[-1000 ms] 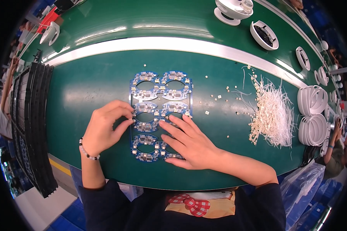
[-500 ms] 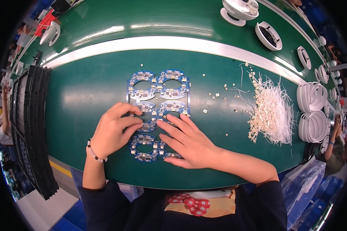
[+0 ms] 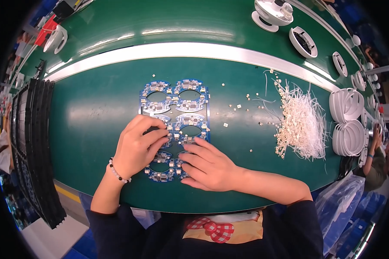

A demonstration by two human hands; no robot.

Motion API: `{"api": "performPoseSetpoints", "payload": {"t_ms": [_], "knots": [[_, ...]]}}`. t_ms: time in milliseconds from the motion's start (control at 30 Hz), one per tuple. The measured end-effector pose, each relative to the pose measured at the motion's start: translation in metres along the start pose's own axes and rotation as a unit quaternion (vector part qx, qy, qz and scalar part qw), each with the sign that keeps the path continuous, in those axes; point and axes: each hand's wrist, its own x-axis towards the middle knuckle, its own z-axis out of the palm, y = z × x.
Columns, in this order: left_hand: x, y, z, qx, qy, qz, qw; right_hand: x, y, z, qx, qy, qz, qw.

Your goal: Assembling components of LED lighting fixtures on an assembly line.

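Observation:
A panel of blue circuit boards (image 3: 190, 105) with ring-shaped cutouts and many small components lies flat on the green worktop in front of me. Over its middle left part, my left hand (image 3: 139, 140) is closed, thumb and fingertips drawn together near the board. Anything between those fingertips is too small or hidden to make out. My right hand (image 3: 212, 169) lies open across the panel's lower right, fingers stretched out, covering part of the boards there. Small pale connector-like pieces (image 3: 225, 124) are scattered to the right of the panel.
A heap of white strips and small pale pieces (image 3: 302, 123) lies on the right. Beyond it stand stacked white rings (image 3: 349, 137). Black trays (image 3: 32, 142) are stacked at the left edge. White housings (image 3: 303, 42) sit past the pale rail (image 3: 168, 50). A co-worker's arm (image 3: 371, 151) shows far right.
My left hand has shifted right across the panel, its fingertips now nearer the middle. My right hand has moved slightly down, uncovering more of the boards. The whole view has shifted slightly.

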Motion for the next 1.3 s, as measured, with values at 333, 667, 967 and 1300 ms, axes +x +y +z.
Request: {"api": "performPoseSetpoints", "payload": {"t_ms": [333, 667, 967, 1300], "knots": [[0.001, 0.0, 0.005, 0.033, 0.009, 0.014, 0.999, -0.003, 0.0, 0.004, 0.065, 0.007, 0.009, 0.998], [0.005, 0.007, 0.014, 0.004, 0.029, 0.032, 0.999, -0.004, 0.001, 0.004, 0.057, 0.011, 0.009, 0.998], [0.003, 0.009, 0.017, 0.018, 0.022, 0.023, 0.999, -0.004, 0.001, -0.003, 0.04, 0.052, 0.047, 0.997], [0.001, 0.016, 0.008, 0.034, 0.045, 0.02, 0.998, -0.002, 0.018, -0.01, 0.224, 0.006, 0.133, 0.965]]}}
